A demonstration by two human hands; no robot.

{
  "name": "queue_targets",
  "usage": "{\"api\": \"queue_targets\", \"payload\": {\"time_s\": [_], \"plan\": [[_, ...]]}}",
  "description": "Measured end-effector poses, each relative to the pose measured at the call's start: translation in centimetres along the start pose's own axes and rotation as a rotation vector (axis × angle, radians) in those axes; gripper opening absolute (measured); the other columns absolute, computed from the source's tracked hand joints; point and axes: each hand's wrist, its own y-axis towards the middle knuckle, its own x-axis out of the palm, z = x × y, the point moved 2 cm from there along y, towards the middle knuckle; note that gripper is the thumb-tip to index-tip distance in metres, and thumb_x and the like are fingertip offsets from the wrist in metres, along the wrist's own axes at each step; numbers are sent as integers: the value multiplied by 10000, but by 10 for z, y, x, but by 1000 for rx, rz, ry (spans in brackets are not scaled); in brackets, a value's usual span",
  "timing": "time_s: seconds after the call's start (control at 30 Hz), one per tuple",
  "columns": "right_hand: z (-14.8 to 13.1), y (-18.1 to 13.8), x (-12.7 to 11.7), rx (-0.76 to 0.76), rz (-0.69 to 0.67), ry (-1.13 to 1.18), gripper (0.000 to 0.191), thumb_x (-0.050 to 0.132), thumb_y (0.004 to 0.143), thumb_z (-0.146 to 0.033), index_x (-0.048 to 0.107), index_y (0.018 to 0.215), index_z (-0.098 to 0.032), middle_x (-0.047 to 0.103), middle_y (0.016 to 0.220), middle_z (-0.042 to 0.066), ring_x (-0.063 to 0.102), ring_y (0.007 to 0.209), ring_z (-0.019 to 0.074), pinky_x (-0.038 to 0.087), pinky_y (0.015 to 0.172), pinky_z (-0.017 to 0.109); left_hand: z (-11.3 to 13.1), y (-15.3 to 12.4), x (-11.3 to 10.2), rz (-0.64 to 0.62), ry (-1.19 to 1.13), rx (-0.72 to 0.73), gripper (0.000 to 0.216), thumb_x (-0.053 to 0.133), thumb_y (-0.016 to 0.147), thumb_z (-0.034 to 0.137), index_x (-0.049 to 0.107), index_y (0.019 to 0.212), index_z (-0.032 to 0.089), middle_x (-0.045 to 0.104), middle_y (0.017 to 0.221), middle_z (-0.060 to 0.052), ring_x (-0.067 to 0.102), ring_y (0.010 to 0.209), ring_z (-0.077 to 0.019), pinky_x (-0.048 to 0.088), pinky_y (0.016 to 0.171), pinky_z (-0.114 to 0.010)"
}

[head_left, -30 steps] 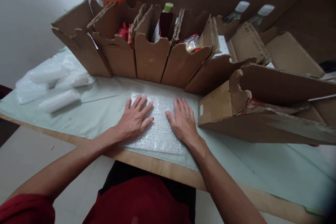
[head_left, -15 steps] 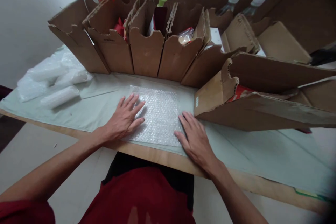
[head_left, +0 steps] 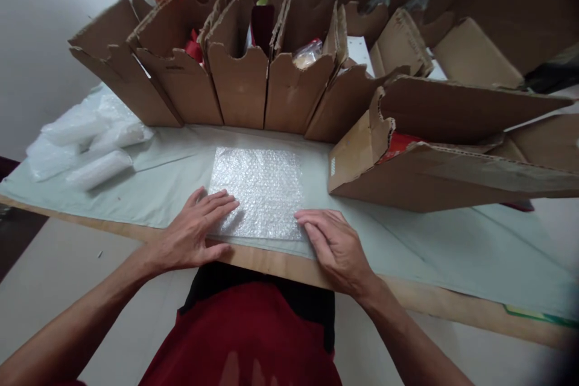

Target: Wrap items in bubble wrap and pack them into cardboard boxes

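A square sheet of clear bubble wrap (head_left: 257, 190) lies flat on the pale green cloth (head_left: 172, 184) that covers the table. My left hand (head_left: 194, 235) rests palm down at the sheet's near left corner, fingertips on its edge. At the near right corner my right hand (head_left: 337, 247) lies flat too, fingers pointing left along the sheet's front edge. Neither hand grips anything.
A row of open cardboard boxes (head_left: 239, 81) stands behind the sheet, holding packets and a green-capped bottle (head_left: 263, 15). A long cardboard box (head_left: 443, 151) lies on its side at the right. Rolled bubble-wrap bundles (head_left: 97, 169) lie at the far left. The wooden table edge (head_left: 271, 265) runs just before my hands.
Both hands have slid from the middle of the bubble wrap back toward me and apart, to its near corners. The sheet now shows almost fully uncovered.
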Motion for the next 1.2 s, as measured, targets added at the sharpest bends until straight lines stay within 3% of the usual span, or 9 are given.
{"api": "queue_targets", "payload": {"time_s": [0.2, 0.4, 0.5, 0.6, 0.7, 0.8, 0.87, 0.97, 1.2], "plan": [[-5, -6, 9, -42, -254, -237, 326, 574, 957, -239, 670, 1266, -203, 661, 1414, 122, 618, 1284, 309, 513, 1017, 503, -10, -5, 3, -5, 23, 15, 578, 620, 911, 361, 497, 1466, 257, 517, 1574, -128, 434, 1488, -378, 230, 1224, -685], [-5, 6, 15, -83, -73, -188, 239, 479, 1014, -122, 707, 1012, -195, 787, 1116, 71, 717, 1019, 224, 511, 923, 420, -9, -1, 6, 73, -2, 10, 631, 678, 902, 491, 509, 1460, 250, 586, 1510, -141, 510, 1432, -363, 223, 1234, -675], [-13, 16, -2, 54, -21, 16, 218, 479, 1043, -196, 692, 1000, -218, 788, 990, 23, 718, 909, 184, 519, 872, 378, -15, -2, 3, 139, -48, 2, 595, 675, 909, 465, 523, 1448, 265, 615, 1485, -126, 556, 1398, -342, 247, 1233, -678], [-19, 22, -18, 248, -11, 189, 251, 492, 1047, -310, 688, 909, -233, 750, 854, 7, 693, 808, 173, 538, 798, 339, -22, -1, -3, 246, -211, -84, 299, 611, 937, 386, 677, 1201, 263, 729, 1327, -82, 656, 1286, -299, 368, 1203, -616], [-15, 21, -25, 385, 9, 404, 234, 557, 1008, -416, 701, 966, -236, 743, 891, 22, 702, 833, 177, 560, 764, 315, -23, 5, -7, 287, -379, -261, 194, 598, 915, 388, 722, 968, 249, 807, 1071, -53, 759, 1004, -254, 598, 929, -437], [-5, 13, -19, 445, -35, 544, 475, 728, 877, -463, 646, 1289, -240, 756, 1026, 49, 715, 950, 208, 580, 813, 338, -18, 13, -8, 307, -451, -404, 219, 609, 880, 427, 730, 905, 245, 779, 824, -15, 716, 724, -196, 559, 644, -306], [4, 7, -12, 504, -32, 501, 565, 758, 849, -416, 608, 1366, -244, 747, 960, 31, 705, 874, 193, 579, 804, 343, -15, 20, -7, 328, -486, -442, 225, 603, 873, 434, 716, 837, 243, 743, 754, -1, 681, 689, -178, 529, 633, -289], [15, 5, 0, 561, 62, 396, 434, 696, 889, -360, 644, 1302, -238, 703, 823, -7, 666, 745, 162, 569, 767, 332, -14, 29, -5, 369, -506, -496, 222, 593, 871, 420, 689, 804, 231, 717, 743, 2, 661, 703, -168, 513, 665, -286], [36, 25, 19, 476, 102, -9, 482, 633, 906, -386, 623, 1349, -196, 701, 791, 13, 668, 732, 198, 554, 778, 369, -15, 46, 1, 354, -295, -574, 217, 555, 883, 401, 672, 843, 223, 724, 778, 0, 635, 681, -163, 469, 671, -299]]}}
